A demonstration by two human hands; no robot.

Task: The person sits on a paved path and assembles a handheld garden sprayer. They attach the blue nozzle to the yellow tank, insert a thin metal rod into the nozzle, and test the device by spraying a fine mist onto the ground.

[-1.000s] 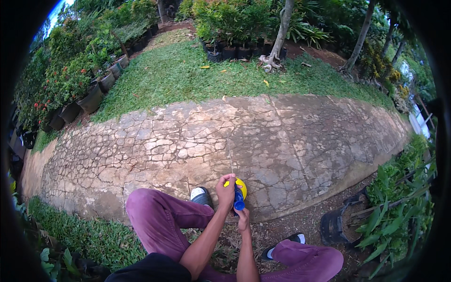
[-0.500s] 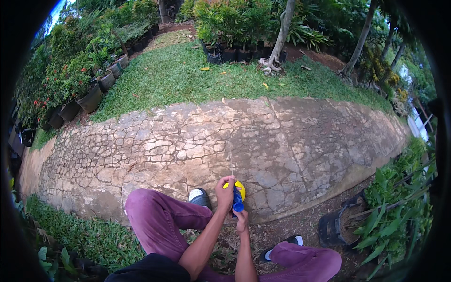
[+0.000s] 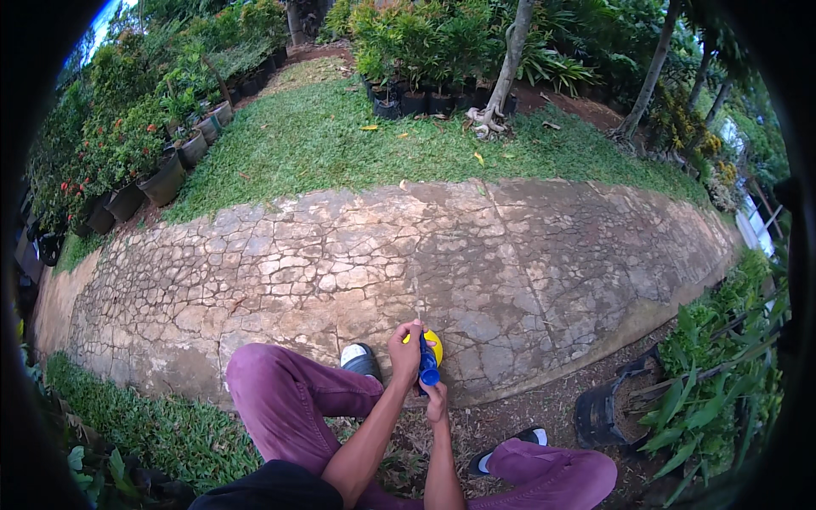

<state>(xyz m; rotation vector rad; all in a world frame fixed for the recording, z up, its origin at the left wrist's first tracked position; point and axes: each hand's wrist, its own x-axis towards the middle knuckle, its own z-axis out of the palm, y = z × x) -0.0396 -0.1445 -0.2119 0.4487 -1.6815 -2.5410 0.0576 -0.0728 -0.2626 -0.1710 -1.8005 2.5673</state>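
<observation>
The blue tool [image 3: 428, 369] partly hides a yellow object [image 3: 437, 346].

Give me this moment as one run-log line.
left grip: at blue tool, fingers curled | right grip: holding blue tool's near end | yellow disc: partly hidden | background: cracked path

No readable texts, labels, brands, numbers or signs anywhere.

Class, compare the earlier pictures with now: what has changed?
Hardly anything: the blue object may have turned slightly, though too small to be sure. No grasp or release shows. The left hand, right hand, yellow round thing and nearby shoe stay much as they were.
</observation>
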